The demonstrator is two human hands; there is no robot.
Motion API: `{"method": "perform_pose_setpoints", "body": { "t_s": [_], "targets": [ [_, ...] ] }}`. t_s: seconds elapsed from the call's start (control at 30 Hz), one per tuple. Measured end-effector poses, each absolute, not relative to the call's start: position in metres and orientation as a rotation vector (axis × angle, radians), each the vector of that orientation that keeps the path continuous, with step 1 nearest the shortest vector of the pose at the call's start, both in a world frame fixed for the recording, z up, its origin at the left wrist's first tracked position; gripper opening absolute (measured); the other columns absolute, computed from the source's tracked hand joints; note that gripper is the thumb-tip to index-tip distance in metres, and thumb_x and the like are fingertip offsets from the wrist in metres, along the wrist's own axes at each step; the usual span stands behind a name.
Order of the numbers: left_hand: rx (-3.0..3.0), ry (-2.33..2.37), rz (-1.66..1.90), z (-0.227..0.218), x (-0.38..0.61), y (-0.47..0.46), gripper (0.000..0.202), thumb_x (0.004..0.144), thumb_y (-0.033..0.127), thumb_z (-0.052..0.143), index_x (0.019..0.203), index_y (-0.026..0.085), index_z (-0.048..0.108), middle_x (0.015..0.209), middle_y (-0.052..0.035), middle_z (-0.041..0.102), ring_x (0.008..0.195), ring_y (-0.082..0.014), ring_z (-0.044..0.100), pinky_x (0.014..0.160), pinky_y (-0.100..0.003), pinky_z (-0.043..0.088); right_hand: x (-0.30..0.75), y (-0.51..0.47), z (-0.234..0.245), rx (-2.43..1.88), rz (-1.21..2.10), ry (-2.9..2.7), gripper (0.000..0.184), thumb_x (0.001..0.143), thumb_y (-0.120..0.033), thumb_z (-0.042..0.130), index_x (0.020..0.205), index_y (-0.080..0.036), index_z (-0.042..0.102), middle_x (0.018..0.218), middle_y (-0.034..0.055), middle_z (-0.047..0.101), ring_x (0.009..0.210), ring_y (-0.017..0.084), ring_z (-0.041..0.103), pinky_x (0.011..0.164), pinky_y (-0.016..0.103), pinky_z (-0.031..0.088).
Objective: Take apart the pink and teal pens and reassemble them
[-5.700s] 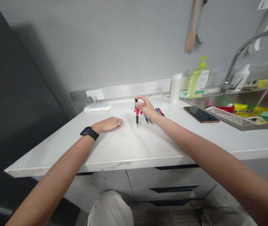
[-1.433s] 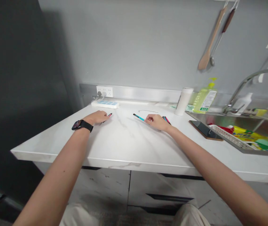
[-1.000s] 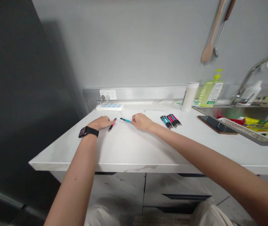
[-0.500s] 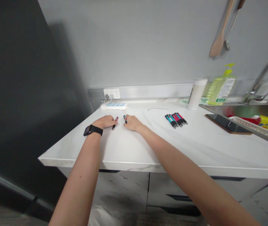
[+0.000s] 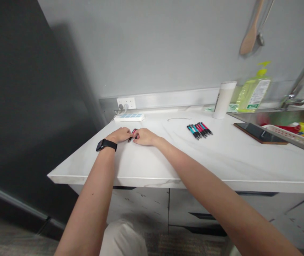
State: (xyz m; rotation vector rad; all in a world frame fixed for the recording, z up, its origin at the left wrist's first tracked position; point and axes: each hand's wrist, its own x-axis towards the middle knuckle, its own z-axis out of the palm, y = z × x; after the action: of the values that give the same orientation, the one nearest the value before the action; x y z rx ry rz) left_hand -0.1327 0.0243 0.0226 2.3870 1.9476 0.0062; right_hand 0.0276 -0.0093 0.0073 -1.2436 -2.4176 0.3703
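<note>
My left hand (image 5: 120, 134), with a black watch on its wrist, rests on the white counter (image 5: 200, 160) with its fingers curled against a red pen (image 5: 133, 132). My right hand (image 5: 144, 136) lies right beside it, fingers closed, with the pens pinched between the two hands. The blue pen it carried is hidden under its fingers. A row of several red and blue pens (image 5: 199, 129) lies on the counter to the right, apart from both hands.
A white power strip (image 5: 129, 117) lies by the wall socket. A white cylinder (image 5: 223, 100), a green soap bottle (image 5: 252, 93), a phone (image 5: 260, 128), a sink with a tray (image 5: 293, 136), and a hanging wooden spatula (image 5: 250, 33) are to the right.
My right hand brought a blue pen leftwards across the counter to the red pen at my left hand. The two hands now touch. The camera view turned left.
</note>
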Motion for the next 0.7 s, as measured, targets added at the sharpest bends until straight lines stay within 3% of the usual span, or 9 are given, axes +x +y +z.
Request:
{"method": "perform_pose_setpoints", "body": {
  "t_s": [0.13, 0.23, 0.4, 0.7],
  "targets": [
    [2.416, 1.95, -0.043, 0.0253, -0.13, 0.0215, 0.042, 0.078, 0.048, 0.042, 0.086, 0.015, 0.067, 0.096, -0.0111, 0.071, 0.084, -0.0209, 0.063, 0.069, -0.025, 0.044, 0.0281, -0.0088, 0.0077, -1.208, 0.28, -2.465, 0.027, 0.08, -0.032, 0.057, 0.098, -0.017, 0.071, 0.106, 0.0094, 0.069, 0.097, 0.022, 0.064, 0.082, 0.025, 0.045],
    [2.417, 1.963, -0.056, 0.0261, -0.1292, 0.0201, 0.045, 0.079, 0.052, 0.041, 0.085, 0.015, 0.067, 0.096, -0.0109, 0.071, 0.083, -0.0209, 0.063, 0.069, -0.026, 0.043, 0.0294, -0.0092, 0.008, -1.237, 0.215, -2.478, 0.032, 0.079, -0.032, 0.057, 0.104, -0.019, 0.071, 0.117, 0.0111, 0.065, 0.104, 0.025, 0.062, 0.086, 0.028, 0.045],
    [2.427, 1.958, -0.051, 0.0271, -0.1289, 0.0186, 0.043, 0.078, 0.053, 0.041, 0.081, 0.017, 0.065, 0.093, -0.0097, 0.071, 0.083, -0.0208, 0.063, 0.07, -0.025, 0.043, 0.0319, -0.0098, 0.0095, -1.247, 0.208, -2.511, 0.039, 0.079, -0.033, 0.057, 0.114, -0.02, 0.067, 0.117, 0.0106, 0.065, 0.106, 0.026, 0.061, 0.087, 0.03, 0.046],
    [2.441, 1.883, 0.017, 0.0257, -0.1299, 0.0237, 0.041, 0.073, 0.053, 0.042, 0.076, 0.017, 0.063, 0.087, -0.0089, 0.07, 0.079, -0.0215, 0.062, 0.069, -0.027, 0.044, 0.0349, -0.0143, 0.0156, -1.252, 0.188, -2.566, 0.036, 0.084, -0.044, 0.053, 0.106, -0.019, 0.066, 0.12, 0.0113, 0.064, 0.11, 0.028, 0.059, 0.086, 0.033, 0.047]
  ]
}}
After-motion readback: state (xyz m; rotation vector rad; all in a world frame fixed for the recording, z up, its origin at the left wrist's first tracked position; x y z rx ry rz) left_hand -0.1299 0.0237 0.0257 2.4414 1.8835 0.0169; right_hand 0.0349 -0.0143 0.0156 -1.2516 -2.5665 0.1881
